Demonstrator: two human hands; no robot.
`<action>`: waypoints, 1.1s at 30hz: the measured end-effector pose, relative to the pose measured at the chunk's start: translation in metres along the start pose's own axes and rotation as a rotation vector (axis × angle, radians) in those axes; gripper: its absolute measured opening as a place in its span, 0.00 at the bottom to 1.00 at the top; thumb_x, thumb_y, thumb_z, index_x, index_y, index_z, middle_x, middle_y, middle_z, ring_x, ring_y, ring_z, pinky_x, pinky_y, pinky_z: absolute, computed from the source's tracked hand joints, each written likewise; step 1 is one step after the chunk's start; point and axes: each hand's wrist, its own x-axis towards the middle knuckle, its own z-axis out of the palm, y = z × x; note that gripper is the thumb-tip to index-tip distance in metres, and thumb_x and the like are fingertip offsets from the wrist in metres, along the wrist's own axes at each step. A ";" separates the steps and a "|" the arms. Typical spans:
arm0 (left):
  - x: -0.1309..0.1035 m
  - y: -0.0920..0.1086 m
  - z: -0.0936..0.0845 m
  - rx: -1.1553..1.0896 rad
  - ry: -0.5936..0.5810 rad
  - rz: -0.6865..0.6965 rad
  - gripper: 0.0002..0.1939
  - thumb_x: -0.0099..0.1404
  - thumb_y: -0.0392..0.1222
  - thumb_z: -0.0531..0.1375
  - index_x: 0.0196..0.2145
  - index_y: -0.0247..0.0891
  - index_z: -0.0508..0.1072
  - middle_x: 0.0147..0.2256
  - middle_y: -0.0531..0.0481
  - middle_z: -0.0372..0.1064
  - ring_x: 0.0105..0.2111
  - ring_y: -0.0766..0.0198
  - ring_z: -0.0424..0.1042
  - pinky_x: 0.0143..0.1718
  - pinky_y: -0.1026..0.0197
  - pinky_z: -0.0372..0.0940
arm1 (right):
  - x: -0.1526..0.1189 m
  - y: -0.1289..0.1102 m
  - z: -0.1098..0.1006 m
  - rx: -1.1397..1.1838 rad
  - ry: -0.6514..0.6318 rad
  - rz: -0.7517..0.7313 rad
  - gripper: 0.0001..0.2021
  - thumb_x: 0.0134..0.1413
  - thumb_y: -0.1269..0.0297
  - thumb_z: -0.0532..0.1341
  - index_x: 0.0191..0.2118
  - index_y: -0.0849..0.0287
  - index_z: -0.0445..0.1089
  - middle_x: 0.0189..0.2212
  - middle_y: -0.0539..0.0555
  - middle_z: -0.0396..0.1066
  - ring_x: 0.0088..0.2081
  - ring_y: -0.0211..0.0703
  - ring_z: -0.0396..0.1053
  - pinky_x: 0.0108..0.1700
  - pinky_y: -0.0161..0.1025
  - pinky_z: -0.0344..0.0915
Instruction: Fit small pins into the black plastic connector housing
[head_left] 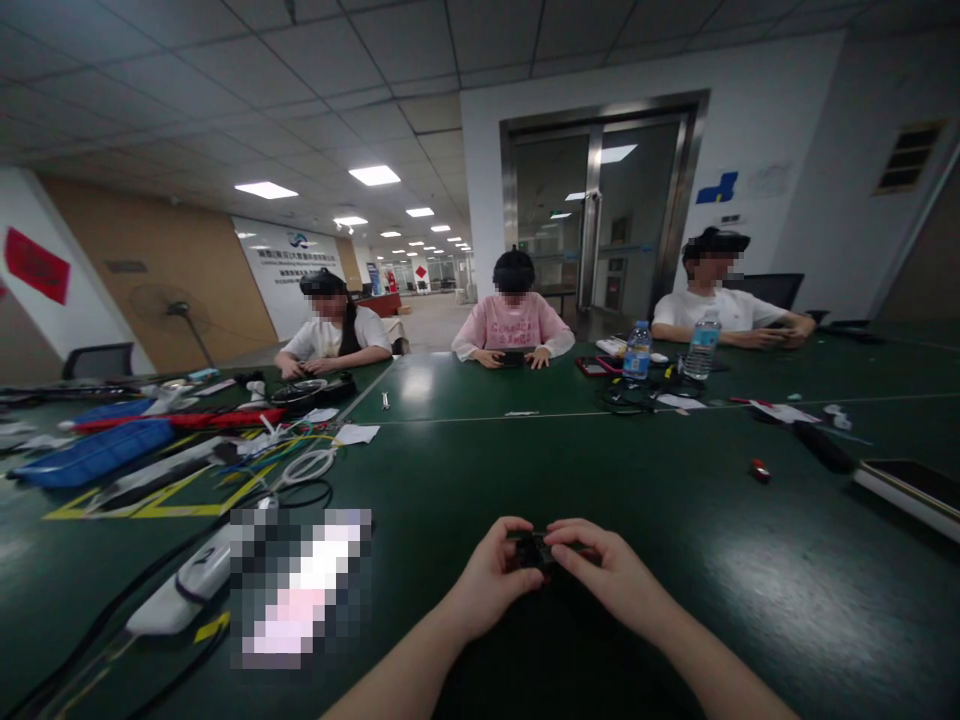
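Note:
A small black object is held between my two hands, low over the green table. My left hand grips its left side, with thumb below and fingers curled over the top. On the right side, the fingers of my right hand are pressed together against its upper edge. The object's details are too dark and small to make out, and my fingers hide part of it.
A white power strip with cables and a blue tray lie left. Bottles, a small red item and a white-edged box are on the right. Three people sit across the table.

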 end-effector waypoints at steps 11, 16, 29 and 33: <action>-0.004 0.013 0.009 0.334 0.097 0.029 0.22 0.54 0.29 0.61 0.46 0.38 0.60 0.43 0.45 0.66 0.43 0.59 0.68 0.44 0.56 0.62 | -0.001 0.009 -0.015 -0.080 -0.091 0.033 0.24 0.46 0.67 0.62 0.52 0.53 0.64 0.49 0.54 0.68 0.51 0.49 0.65 0.53 0.48 0.59; -0.003 0.018 0.006 0.745 0.174 0.094 0.22 0.52 0.34 0.62 0.46 0.38 0.66 0.44 0.45 0.64 0.43 0.58 0.65 0.46 0.56 0.61 | 0.000 0.011 -0.015 -0.242 -0.068 0.060 0.22 0.47 0.66 0.62 0.51 0.54 0.65 0.48 0.53 0.69 0.51 0.48 0.65 0.55 0.47 0.58; 0.003 0.025 -0.001 1.080 0.143 -0.009 0.21 0.50 0.39 0.64 0.43 0.38 0.69 0.43 0.44 0.65 0.44 0.53 0.64 0.45 0.52 0.59 | 0.005 0.017 -0.014 -0.382 -0.092 0.056 0.19 0.48 0.64 0.61 0.49 0.51 0.67 0.47 0.51 0.69 0.50 0.47 0.66 0.53 0.45 0.60; -0.001 0.021 -0.005 1.057 0.136 0.073 0.23 0.52 0.41 0.63 0.47 0.39 0.67 0.46 0.45 0.65 0.47 0.53 0.62 0.49 0.52 0.57 | 0.002 0.023 -0.010 -0.375 -0.032 0.048 0.20 0.48 0.64 0.61 0.50 0.53 0.67 0.49 0.53 0.69 0.51 0.47 0.65 0.54 0.45 0.58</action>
